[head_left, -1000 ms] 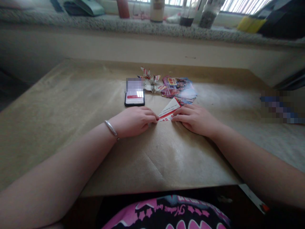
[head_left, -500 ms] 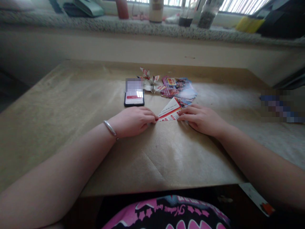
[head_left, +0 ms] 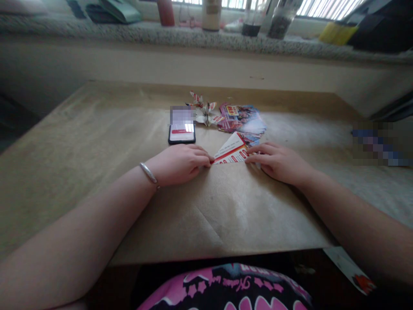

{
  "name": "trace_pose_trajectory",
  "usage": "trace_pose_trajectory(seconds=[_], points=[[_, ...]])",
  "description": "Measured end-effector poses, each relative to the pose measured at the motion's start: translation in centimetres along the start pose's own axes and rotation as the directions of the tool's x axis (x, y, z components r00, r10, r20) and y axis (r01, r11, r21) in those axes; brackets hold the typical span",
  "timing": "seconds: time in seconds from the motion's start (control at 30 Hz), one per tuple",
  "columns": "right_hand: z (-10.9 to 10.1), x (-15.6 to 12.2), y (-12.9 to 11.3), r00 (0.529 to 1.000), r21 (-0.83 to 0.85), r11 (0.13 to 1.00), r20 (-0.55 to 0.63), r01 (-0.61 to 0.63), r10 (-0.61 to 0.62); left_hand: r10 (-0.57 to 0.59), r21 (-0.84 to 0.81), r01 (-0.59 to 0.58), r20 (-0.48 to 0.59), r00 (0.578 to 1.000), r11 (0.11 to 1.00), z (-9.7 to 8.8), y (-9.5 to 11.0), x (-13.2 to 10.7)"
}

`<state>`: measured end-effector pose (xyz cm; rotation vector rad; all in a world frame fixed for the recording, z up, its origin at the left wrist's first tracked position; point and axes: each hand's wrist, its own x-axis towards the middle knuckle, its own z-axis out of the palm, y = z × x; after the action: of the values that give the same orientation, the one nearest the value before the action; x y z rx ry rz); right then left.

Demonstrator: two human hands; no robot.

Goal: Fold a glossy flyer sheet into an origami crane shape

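Observation:
A folded paper [head_left: 231, 150], white with red and yellow printing, lies on the table between my hands as a pointed triangle. My left hand [head_left: 180, 163] pinches its left tip, thumb and forefinger closed. Over at the right end, my right hand [head_left: 277, 162] has its fingers bent down on the paper, pressing it near the lower edge; part of that end is hidden under them. A colourful printed corner shows behind the paper. Just beyond my left hand lies a phone [head_left: 182, 125] with its screen lit.
Folded paper figures [head_left: 206, 113] stand beside the phone. A spread stack of colourful leaflets [head_left: 241, 118] lies right of them. Several bottles and jars [head_left: 211, 15] line the stone windowsill [head_left: 180, 36] behind the table [head_left: 106, 129]. At the right edge lies a blurred-out item [head_left: 380, 144].
My right hand has slid slightly to the right along the paper's lower edge, showing more of the print. The left hand stays at the left tip.

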<state>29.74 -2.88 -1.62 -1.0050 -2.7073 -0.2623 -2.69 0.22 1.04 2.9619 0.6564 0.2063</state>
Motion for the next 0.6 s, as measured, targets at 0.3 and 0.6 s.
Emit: trace_pose_trajectory(seconds=[0.3,0.6], points=[[-0.1,-0.9,0.5,0.999,0.015,0.999,-0.006,-0.047,0.048,-0.004,0.005,0.004,0.011,1.0,1.0,0.0,-0.2,-0.1],[-0.4,-1.5,0.7,0.998,0.006,0.998,-0.025,-0.065,0.065,-0.005,-0.01,0.005,-0.003,1.0,1.0,0.0,-0.2,-0.2]])
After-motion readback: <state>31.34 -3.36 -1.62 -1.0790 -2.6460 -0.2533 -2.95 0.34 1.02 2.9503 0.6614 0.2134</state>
